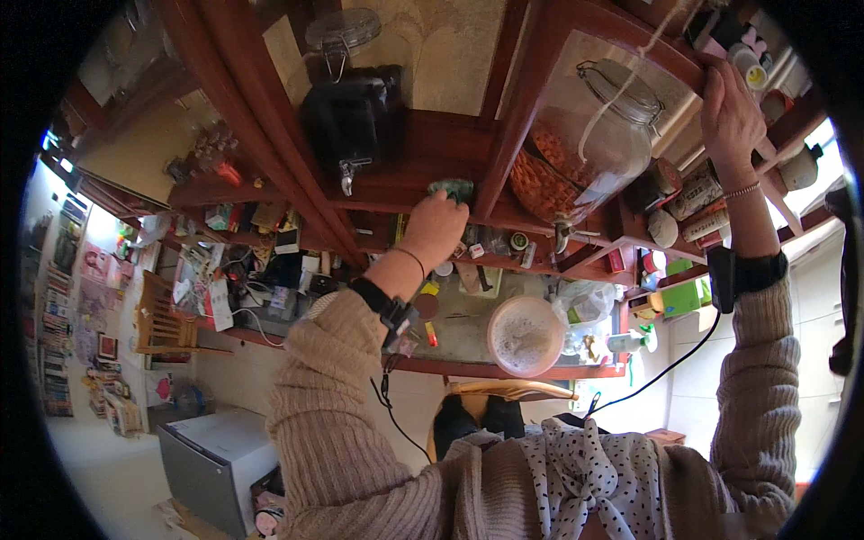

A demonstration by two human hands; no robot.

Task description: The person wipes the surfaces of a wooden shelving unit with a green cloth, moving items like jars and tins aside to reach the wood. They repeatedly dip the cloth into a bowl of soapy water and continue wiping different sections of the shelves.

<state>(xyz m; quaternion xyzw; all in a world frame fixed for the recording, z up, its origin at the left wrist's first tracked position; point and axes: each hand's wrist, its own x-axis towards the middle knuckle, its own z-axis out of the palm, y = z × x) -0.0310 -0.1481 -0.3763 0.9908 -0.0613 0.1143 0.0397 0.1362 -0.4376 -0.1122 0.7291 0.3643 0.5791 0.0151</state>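
My left hand (435, 229) holds a green cloth or scouring pad (451, 190) against the front edge of a reddish wooden cabinet shelf (422, 169). To its left on that shelf stands a dark-filled glass jar (354, 115) with a metal tap and a clip lid. My right hand (732, 108) is raised at the upper right, its fingers on the cabinet's wooden frame (648, 34). Between the hands, behind a wooden upright, stands a large glass jar (587, 142) with orange-red contents and a tap. Below, a pink basin (526, 336) of foamy water sits on the glass-topped desk.
A string (607, 101) hangs before the large jar. Small jars and packets crowd the lower shelf. A plastic bag (587, 300) and a spray bottle (628, 341) stand right of the basin. A chair (513, 388) is below the desk edge. Cables run from both wrist bands.
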